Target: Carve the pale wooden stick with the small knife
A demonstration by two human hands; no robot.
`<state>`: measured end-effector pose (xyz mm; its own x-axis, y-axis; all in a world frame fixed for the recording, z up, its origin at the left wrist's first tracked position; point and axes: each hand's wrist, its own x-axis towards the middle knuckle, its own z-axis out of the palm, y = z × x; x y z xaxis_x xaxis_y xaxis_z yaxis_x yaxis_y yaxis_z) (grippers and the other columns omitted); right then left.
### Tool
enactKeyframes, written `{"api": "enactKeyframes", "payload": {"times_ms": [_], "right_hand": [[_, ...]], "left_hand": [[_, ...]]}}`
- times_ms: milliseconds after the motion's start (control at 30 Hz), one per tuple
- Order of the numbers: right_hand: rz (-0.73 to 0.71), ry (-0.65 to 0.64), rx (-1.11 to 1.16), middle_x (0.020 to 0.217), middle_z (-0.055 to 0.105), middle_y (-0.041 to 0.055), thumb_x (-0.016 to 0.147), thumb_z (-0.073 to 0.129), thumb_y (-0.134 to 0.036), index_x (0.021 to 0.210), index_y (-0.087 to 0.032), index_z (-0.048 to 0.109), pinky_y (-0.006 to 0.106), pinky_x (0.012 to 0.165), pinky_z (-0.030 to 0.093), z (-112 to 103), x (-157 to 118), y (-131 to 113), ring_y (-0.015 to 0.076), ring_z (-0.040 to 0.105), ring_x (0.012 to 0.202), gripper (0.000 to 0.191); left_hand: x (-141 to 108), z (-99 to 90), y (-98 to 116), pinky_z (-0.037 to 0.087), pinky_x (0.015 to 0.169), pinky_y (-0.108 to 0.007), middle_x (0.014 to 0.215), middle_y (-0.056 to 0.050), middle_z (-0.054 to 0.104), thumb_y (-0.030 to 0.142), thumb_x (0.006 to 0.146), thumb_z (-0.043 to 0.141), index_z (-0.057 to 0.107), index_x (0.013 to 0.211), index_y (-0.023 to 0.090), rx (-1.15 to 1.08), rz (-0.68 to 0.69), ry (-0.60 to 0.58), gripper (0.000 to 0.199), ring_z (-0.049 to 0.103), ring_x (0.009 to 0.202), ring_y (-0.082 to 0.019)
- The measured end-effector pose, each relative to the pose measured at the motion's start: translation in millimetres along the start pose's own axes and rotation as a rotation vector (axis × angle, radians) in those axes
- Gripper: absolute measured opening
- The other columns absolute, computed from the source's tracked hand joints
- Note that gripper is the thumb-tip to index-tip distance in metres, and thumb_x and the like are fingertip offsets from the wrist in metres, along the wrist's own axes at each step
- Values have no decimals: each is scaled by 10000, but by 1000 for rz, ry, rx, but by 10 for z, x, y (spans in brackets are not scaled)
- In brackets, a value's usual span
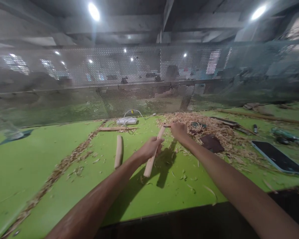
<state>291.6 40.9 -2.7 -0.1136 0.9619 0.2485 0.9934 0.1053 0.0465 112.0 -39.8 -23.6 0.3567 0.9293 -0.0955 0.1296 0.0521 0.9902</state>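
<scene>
My left hand [150, 147] is closed around the middle of a pale strip of wood [149, 167], which slants up and away from me over the green table [84, 186]. My right hand [179, 130] is closed on a small knife, its handle hidden in the fingers. The thin dark knife blade [167, 126] points left and meets the far end of the strip. A second pale wood piece [118, 151] lies on the table left of my left hand. Just beyond my right hand spreads a heap of wood shavings [214, 127].
A phone [279, 157] lies at the right, with a dark brown sheet [211, 143] among the shavings. At the back are a white power strip [127, 121] with a cable and a flat wood stick [114, 128]. A perforated screen [139, 89] closes off the far edge.
</scene>
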Motion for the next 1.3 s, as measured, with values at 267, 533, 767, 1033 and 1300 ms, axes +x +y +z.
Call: {"api": "enactKeyframes", "payload": {"times_ms": [267,533,767,1033,1300], "right_hand": [[-9,33,9,1069,724,192,1010,358,-128,1181,-116,717,302,891,471,-49,-21,0,258,670,1042,398],[195,-19,38,1056,719,259,1011,434,-181,1131,-43,749,285,816,457,-63,10,295,268,691,995,364],[298,147,79,1094,712,270,1054,381,-338,1204,-58,745,287,769,431,-212,42,357,270,680,1022,483],[5,58,47,1088,747,144,1019,381,-280,1191,-226,769,303,821,462,-137,-99,-73,263,682,995,428],[-78,9,12,968,751,163,1004,392,-263,1058,-146,780,292,758,482,-145,-225,-315,255,697,906,409]], "left_hand": [[-11,-35,6,323,425,-198,575,52,462,432,966,582,463,777,197,11,-6,-19,325,379,437,-75],[-285,-34,285,331,421,-197,598,56,459,455,984,562,496,790,191,28,60,-258,334,385,444,-67],[-88,-324,217,313,416,-183,573,72,435,356,1017,507,472,767,188,-112,90,-138,304,368,421,-53],[60,-279,12,297,383,-202,528,59,431,428,1035,447,472,699,194,-112,88,-133,410,368,378,-65],[-21,-190,71,319,410,-210,529,50,438,398,1050,410,469,694,196,-89,91,-120,414,381,386,-67]]}}
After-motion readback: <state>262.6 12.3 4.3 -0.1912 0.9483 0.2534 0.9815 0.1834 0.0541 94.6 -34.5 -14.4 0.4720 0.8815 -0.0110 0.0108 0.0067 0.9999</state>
